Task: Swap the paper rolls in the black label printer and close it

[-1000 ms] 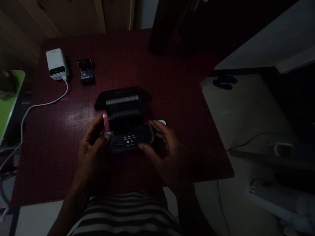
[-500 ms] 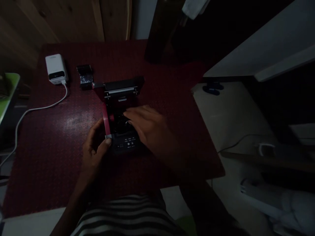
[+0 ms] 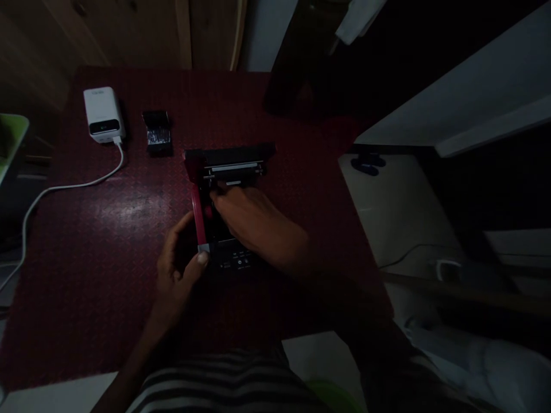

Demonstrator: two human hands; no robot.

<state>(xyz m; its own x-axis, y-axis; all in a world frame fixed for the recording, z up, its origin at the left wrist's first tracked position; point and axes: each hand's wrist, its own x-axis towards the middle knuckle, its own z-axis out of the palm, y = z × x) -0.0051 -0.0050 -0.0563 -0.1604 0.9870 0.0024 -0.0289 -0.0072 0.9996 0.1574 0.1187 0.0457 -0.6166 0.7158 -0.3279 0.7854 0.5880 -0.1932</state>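
Observation:
A red and black label printer (image 3: 199,215) stands on the table with its lid (image 3: 241,155) raised, its front button panel (image 3: 239,262) facing me. My left hand (image 3: 181,261) grips the front left corner, thumb on top and fingers along the side. Over the open compartment, my right hand (image 3: 245,215) reaches in with bent, closed fingers near the lid's hinge side. Its fingertips are dark, and whatever they hold, if anything, is hidden. Most of the compartment's right side lies behind this hand.
A white power bank (image 3: 103,115) with a plugged-in white cable (image 3: 77,187) lies at the back left of the red woven-patterned table (image 3: 129,275). Beside it is a small dark object with a shiny patterned face (image 3: 158,136). Blue slippers (image 3: 365,165) lie on the floor at right.
My right hand has moved deeper into the printer towards the raised lid, and its fingers have curled in. My left hand keeps its hold on the corner. The view has shifted slightly.

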